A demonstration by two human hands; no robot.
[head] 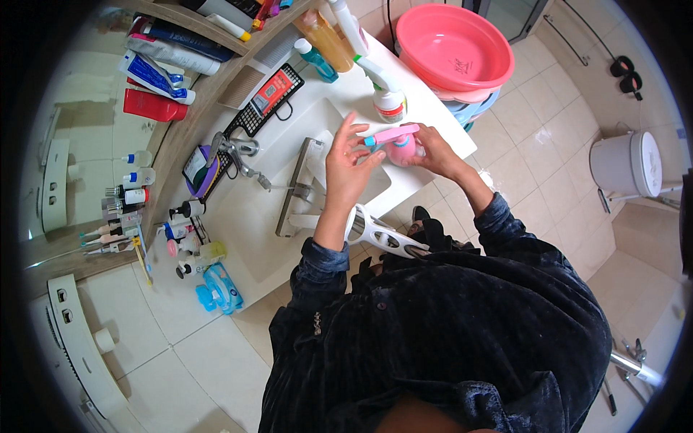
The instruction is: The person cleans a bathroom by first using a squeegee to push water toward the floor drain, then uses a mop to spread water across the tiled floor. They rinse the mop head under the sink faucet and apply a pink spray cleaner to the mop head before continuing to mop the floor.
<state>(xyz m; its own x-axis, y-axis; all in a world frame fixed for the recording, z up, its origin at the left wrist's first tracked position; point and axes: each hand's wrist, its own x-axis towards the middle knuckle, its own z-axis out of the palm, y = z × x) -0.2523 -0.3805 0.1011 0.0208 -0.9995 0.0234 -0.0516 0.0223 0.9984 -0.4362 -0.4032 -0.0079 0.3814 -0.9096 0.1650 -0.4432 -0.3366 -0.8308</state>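
My right hand (434, 150) grips a pink spray bottle (399, 152) with a pink trigger head and a blue nozzle, above the sink's right end. My left hand (352, 162) is raised beside the nozzle, fingers apart and holding nothing; its thumb is close to the bottle, and I cannot tell if they touch. Below my hands, a mop-like cleaning tool with a long flat head (295, 187) lies in the white sink (254, 238). Its white frame (379, 234) reaches over the front edge towards my body. Behind the pink bottle stands a white spray bottle (390, 103) with a green collar.
A chrome faucet (246, 147) extends over the sink. A black rack (295, 81) and a purple container (199, 176) sit along the back. Pump bottles (189, 208) and a blue wipes pack (223, 289) stand left. Pink basins (455, 48) are stacked beyond the counter.
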